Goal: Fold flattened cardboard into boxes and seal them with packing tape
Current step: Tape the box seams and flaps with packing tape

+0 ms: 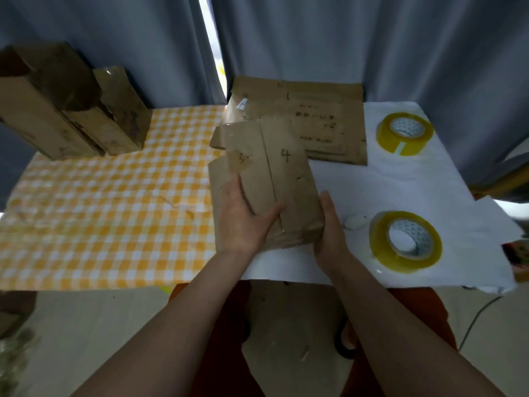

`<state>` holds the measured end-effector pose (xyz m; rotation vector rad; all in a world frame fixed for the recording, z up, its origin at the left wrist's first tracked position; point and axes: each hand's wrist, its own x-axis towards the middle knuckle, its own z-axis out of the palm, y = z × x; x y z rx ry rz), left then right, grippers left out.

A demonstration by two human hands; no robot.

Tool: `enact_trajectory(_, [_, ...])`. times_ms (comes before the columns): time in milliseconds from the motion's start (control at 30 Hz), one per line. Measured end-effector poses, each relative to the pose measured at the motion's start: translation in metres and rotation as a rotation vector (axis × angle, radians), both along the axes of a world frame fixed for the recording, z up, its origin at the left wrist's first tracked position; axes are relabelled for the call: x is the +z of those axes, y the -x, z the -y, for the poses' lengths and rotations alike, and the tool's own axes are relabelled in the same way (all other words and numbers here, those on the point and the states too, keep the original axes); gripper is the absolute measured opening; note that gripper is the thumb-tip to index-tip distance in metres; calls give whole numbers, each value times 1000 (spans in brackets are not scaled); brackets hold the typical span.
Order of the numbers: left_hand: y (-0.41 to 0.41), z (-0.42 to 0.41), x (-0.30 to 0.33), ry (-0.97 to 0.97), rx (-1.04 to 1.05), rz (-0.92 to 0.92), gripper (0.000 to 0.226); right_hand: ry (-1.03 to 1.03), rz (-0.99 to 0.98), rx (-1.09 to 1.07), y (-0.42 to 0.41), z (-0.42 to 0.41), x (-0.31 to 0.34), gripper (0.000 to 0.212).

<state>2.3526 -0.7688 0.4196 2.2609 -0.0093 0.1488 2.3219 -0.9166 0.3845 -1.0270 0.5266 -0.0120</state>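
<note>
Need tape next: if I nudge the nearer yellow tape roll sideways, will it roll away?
Probably not: the nearer tape roll lies flat on the white cloth, hole upward, so it should slide. The cloth looks wrinkled and may bunch. Stood on edge, it would likely roll.

Grey-blue curtains (315, 38) hang behind the table, a bright daylight gap (210, 44) between them. Yellow-checked tablecloth (100, 213) covers the left part, white cloth (400, 181) the right. Pale floor (86, 325) lies below.
</note>
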Motion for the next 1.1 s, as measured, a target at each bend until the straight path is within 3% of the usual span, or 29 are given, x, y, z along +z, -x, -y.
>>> enact_trajectory(133, [5,-3,12,-203,-140,-24,96,-40,80,61,30,-5,5,32])
enact_trajectory(500, [34,-17,-8,-204,-378,-204,90,97,-155,127,55,-4,4,46])
enact_trajectory(667, [50,-22,-20,-161,-331,-312,95,343,-216,152,50,-4,1,85])
enact_trajectory(700, [49,-23,-20,-154,-330,-313,98,372,-220,163,49,-4,3,84])
enact_trajectory(800, [42,-25,-19,-124,-370,-288,109,483,-215,227,47,-6,14,56])
enact_trajectory(900, [34,-29,-21,-173,-411,-305,113,761,-256,214,41,-4,10,49])
enact_trajectory(967, [30,-31,-22,-154,-412,-343,119,1224,-164,190,44,-10,10,56])
enact_trajectory(1033, [25,-32,-25,-41,-416,-332,126,1553,113,427,47,-17,9,58])
enact_trajectory(1100, [21,-33,-31,83,-411,-333,110,1788,243,732,48,-20,12,83])
